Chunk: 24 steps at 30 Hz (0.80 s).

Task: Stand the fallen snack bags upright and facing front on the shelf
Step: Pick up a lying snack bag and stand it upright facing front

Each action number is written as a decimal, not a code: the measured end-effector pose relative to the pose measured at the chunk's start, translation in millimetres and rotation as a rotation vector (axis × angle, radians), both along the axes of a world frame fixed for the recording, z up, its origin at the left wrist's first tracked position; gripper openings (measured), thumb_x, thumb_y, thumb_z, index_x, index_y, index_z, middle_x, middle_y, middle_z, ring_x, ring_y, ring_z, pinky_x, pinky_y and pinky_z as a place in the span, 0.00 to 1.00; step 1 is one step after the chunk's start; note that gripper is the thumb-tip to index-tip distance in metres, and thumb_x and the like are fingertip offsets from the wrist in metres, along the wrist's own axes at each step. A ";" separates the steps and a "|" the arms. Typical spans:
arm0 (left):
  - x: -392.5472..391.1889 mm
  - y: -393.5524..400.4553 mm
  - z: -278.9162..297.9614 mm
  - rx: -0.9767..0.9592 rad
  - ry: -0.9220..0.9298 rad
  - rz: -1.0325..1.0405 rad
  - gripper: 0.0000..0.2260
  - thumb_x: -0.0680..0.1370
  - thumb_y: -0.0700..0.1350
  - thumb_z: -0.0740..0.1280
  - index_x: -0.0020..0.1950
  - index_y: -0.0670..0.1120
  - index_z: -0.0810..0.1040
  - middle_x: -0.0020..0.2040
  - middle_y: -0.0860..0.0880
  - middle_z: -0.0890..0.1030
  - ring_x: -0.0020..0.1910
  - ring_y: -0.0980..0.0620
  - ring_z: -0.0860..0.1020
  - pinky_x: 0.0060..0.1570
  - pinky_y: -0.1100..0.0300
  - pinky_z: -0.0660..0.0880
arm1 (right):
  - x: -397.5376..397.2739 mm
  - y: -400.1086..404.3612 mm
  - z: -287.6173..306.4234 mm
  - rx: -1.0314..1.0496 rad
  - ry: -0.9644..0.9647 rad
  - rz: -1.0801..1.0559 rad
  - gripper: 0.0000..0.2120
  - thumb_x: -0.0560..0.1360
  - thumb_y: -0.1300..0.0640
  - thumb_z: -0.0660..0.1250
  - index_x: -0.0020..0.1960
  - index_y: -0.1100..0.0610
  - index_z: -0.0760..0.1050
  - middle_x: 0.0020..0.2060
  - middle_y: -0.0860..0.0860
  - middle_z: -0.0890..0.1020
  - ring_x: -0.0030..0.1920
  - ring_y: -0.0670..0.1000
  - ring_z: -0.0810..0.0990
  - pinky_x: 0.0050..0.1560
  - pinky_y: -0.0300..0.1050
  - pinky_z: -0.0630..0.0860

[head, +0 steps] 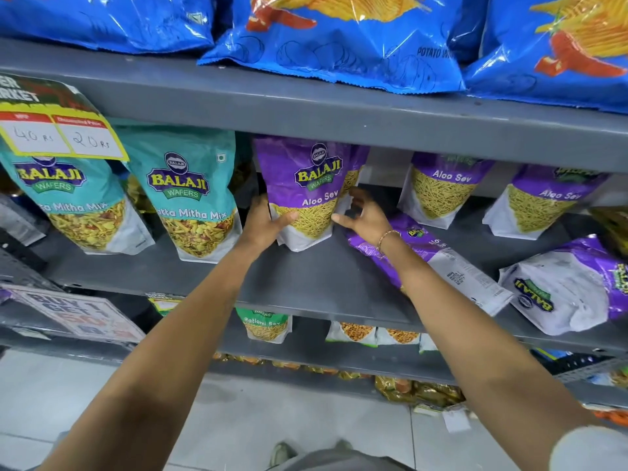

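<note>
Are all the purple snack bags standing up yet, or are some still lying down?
Not yet. Two Aloo Sev bags at the back already stand facing front. The left hand and right hand are steadying another upright Aloo Sev bag. Still left: one fallen purple bag lying flat under the right arm, and another fallen bag on its side farther right.

Shelf (pixel 306 273): grey painted metal by the look, matt, smooth. On it, purple bag (pixel 306 185) is plastic film, satin sheen with soft creases; fallen bag (pixel 438 256) to its right is the same film, glossier where light hits. Teal bags (pixel 190 188) left of the purple bag: same film. Blue bags (pixel 339 39) above the shelf: very glossy crinkled plastic. Price tag (pixel 57 124) above the teal bags: shiny, looks laminated paper. Bracelet (pixel 387 237): metallic-looking.
</note>
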State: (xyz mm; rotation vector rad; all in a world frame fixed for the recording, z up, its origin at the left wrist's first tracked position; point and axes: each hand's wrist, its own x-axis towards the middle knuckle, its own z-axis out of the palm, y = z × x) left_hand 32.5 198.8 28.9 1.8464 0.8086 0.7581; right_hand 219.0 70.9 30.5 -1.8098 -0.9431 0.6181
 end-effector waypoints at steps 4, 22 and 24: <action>-0.3 1.8 3.1 -0.093 0.006 -0.010 0.33 0.70 0.46 0.75 0.69 0.41 0.63 0.66 0.43 0.76 0.63 0.45 0.75 0.64 0.47 0.73 | -3.7 9.5 5.6 0.031 0.034 0.070 0.37 0.62 0.57 0.79 0.67 0.56 0.65 0.65 0.55 0.74 0.65 0.53 0.73 0.65 0.50 0.71; -21.3 -7.2 -10.6 -0.016 0.090 -0.083 0.34 0.67 0.36 0.75 0.69 0.42 0.62 0.62 0.40 0.78 0.61 0.40 0.76 0.62 0.42 0.74 | -64.4 -13.2 -5.9 0.086 -0.104 -0.109 0.29 0.64 0.56 0.78 0.61 0.60 0.70 0.56 0.57 0.81 0.51 0.50 0.78 0.47 0.36 0.75; -25.4 -9.6 -12.8 -0.024 0.088 -0.095 0.34 0.68 0.36 0.74 0.70 0.43 0.62 0.63 0.41 0.77 0.62 0.41 0.75 0.62 0.42 0.73 | -71.8 -17.4 -8.6 0.106 -0.105 -0.126 0.29 0.65 0.57 0.77 0.61 0.59 0.69 0.56 0.56 0.81 0.51 0.49 0.78 0.43 0.28 0.75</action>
